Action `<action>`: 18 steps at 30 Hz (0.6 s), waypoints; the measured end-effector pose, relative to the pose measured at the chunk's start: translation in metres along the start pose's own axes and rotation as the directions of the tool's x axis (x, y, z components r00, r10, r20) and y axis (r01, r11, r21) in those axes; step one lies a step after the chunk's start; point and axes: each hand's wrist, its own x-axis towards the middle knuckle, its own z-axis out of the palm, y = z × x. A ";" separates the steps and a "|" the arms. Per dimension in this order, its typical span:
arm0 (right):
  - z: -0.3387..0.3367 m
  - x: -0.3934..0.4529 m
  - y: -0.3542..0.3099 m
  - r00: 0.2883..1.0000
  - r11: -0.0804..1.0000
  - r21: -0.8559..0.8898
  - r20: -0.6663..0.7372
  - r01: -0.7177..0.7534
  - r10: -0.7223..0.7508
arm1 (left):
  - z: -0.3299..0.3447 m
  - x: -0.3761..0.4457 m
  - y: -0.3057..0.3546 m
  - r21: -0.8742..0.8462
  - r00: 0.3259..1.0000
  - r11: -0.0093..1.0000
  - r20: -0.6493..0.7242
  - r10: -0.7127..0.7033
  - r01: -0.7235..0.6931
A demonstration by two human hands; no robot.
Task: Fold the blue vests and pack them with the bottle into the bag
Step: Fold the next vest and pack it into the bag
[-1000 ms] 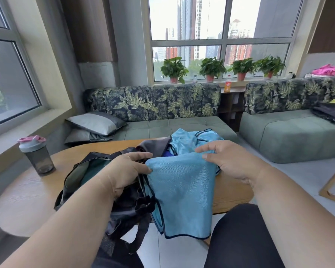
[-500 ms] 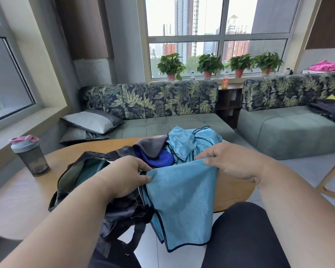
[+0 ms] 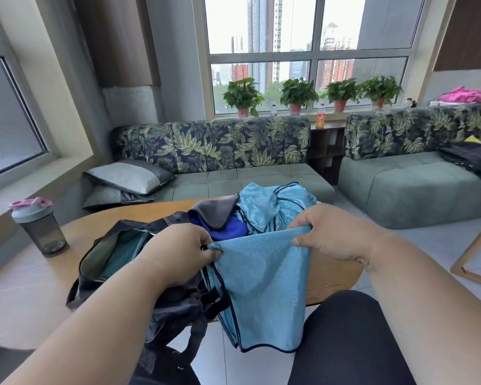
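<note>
A light blue vest (image 3: 264,284) with dark trim hangs folded over the near edge of the wooden table (image 3: 34,282). My left hand (image 3: 178,254) pinches its top left corner and my right hand (image 3: 331,234) pinches its top right corner. A black bag (image 3: 117,254) lies open on the table under my left arm. Behind the held vest, another shiny blue vest (image 3: 272,209) lies crumpled beside a grey and dark blue cloth (image 3: 220,220). The shaker bottle (image 3: 39,226), dark with a pink lid, stands at the table's far left.
A leaf-patterned sofa (image 3: 211,151) with grey cushions (image 3: 128,179) runs behind the table. A second sofa (image 3: 417,184) with dark clothes on it sits at the right. Potted plants (image 3: 297,93) line the windowsill. My dark-trousered knee (image 3: 345,340) is just below the table edge.
Both hands have closed on the vest's top edge and pulled it taut between them. The grey and dark blue cloth behind has come into view.
</note>
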 end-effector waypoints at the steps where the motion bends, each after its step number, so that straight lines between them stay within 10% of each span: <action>1: -0.001 0.001 0.001 1.000 1.000 -0.029 -0.006 -0.002 0.002 | 0.001 0.002 -0.001 0.013 1.000 1.000 0.009 0.006 -0.006; 12: -0.045 0.048 -0.019 0.959 1.000 -0.010 -0.284 -0.018 0.015 | -0.032 0.084 0.004 0.013 0.976 0.998 -0.210 0.058 -0.056; 18: -0.085 0.062 -0.038 0.798 0.981 0.088 -0.596 0.173 -0.088 | -0.069 0.115 0.015 -0.106 0.750 0.981 -0.659 0.054 -0.164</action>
